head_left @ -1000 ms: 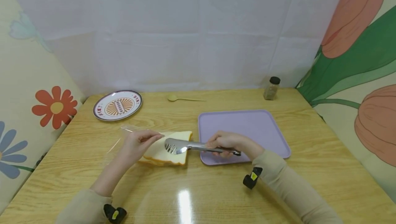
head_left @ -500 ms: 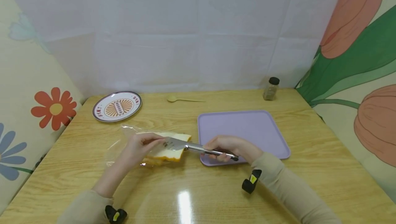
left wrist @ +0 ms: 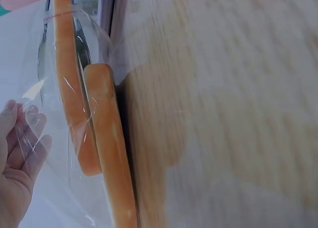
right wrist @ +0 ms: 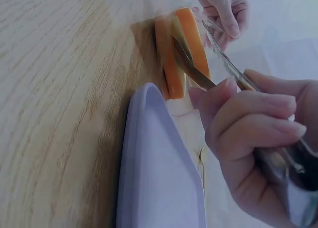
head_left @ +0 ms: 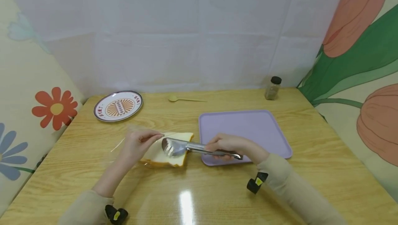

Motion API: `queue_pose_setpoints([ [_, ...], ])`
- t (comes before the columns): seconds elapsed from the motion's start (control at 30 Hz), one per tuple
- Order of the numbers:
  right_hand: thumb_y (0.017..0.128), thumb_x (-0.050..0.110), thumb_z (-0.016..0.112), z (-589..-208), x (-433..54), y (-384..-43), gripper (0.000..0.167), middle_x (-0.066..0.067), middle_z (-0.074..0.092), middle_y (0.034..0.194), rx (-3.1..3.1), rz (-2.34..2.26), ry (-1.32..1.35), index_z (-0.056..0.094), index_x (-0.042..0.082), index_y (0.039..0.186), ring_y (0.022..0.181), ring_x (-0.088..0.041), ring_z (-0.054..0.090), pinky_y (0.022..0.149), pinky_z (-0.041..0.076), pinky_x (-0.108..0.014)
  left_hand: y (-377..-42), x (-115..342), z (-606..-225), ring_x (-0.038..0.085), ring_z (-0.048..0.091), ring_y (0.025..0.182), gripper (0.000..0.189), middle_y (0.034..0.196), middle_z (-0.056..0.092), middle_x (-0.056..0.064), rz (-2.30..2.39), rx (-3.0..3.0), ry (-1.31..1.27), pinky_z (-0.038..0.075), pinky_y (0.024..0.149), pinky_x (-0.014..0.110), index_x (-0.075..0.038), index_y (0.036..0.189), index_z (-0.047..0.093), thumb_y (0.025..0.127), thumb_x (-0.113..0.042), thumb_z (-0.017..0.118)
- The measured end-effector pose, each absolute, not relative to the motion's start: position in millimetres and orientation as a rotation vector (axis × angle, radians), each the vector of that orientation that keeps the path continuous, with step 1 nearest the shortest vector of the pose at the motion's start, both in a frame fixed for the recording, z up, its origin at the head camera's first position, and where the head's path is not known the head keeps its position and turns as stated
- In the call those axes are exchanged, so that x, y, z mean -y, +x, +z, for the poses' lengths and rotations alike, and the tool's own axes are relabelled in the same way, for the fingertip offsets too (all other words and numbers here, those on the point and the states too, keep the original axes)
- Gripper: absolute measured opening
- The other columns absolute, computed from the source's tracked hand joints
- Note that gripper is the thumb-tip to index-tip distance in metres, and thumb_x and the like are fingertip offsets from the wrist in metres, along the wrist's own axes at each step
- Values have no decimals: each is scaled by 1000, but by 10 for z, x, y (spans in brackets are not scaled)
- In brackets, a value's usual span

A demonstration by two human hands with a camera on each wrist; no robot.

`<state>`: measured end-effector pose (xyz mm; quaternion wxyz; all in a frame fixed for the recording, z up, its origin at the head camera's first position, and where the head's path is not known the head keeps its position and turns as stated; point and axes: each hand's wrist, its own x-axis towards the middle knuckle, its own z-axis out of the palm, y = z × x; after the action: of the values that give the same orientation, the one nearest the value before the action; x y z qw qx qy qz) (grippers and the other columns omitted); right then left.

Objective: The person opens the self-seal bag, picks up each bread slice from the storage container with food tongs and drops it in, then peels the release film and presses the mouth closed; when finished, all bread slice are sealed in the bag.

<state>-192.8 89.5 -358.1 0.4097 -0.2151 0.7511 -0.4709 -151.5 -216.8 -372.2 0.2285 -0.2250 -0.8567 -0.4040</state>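
My left hand (head_left: pixel 135 147) pinches the edge of a clear plastic bag (left wrist: pixel 99 34) above the bread. Inside the bag lie two thick bread slices with brown crusts, an upper slice (left wrist: pixel 69 79) and a lower slice (left wrist: pixel 107 118), their right ends overlapping the bag's mouth. My right hand (head_left: pixel 225 145) grips metal tongs (head_left: pixel 177 147) by the handles. One tong arm lies over the upper slice, the other runs between the two slices, as the right wrist view shows. The upper slice sits slightly apart from the lower one at the end near the tongs.
A purple tray (head_left: pixel 245 121) lies right of the bread, under my right hand. At the back stand a patterned plate (head_left: pixel 118 106), a yellow spoon (head_left: pixel 174 98) and a spice jar (head_left: pixel 273 88) with a black lid. Flowered walls flank the wooden table (head_left: pixel 155 194).
The tongs and upper slice tilted half a second ago and now lie flatter again, with the tong head's broad face showing. My left hand has shifted only slightly, still at the bag.
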Motion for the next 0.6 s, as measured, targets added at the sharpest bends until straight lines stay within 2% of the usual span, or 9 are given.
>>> queue_pose_setpoints([
  [0.23, 95, 26, 52, -3624, -1141, -1856, 33, -2, 53, 60, -1776, -1209, -423, 60, -6, 96, 37, -6, 38, 34, 32, -18, -1519, 2175, -3697, -10, 60, 73, 12, 79, 74, 8, -1023, 2360, -625, 51, 61, 7, -4, 83, 75, 76, 6, 73],
  [0.4, 94, 25, 53, -3663, -1240, -1817, 34, -1, 52, 59, -1774, -1210, -430, 59, -9, 98, 37, -5, 38, 33, 31, -19, -1517, 2163, -3692, -14, 58, 73, 13, 79, 74, 8, -1021, 2358, -617, 49, 60, 6, -5, 82, 75, 75, 6, 73],
  [0.6, 93, 23, 56, -3703, -1269, -1820, 30, 1, 52, 57, -1764, -1266, -389, 64, -3, 105, 37, -5, 36, 33, 30, -18, -1502, 2154, -3703, -12, 59, 75, 11, 83, 74, 8, -1066, 2438, -580, 49, 61, 7, -6, 86, 75, 79, 2, 71],
])
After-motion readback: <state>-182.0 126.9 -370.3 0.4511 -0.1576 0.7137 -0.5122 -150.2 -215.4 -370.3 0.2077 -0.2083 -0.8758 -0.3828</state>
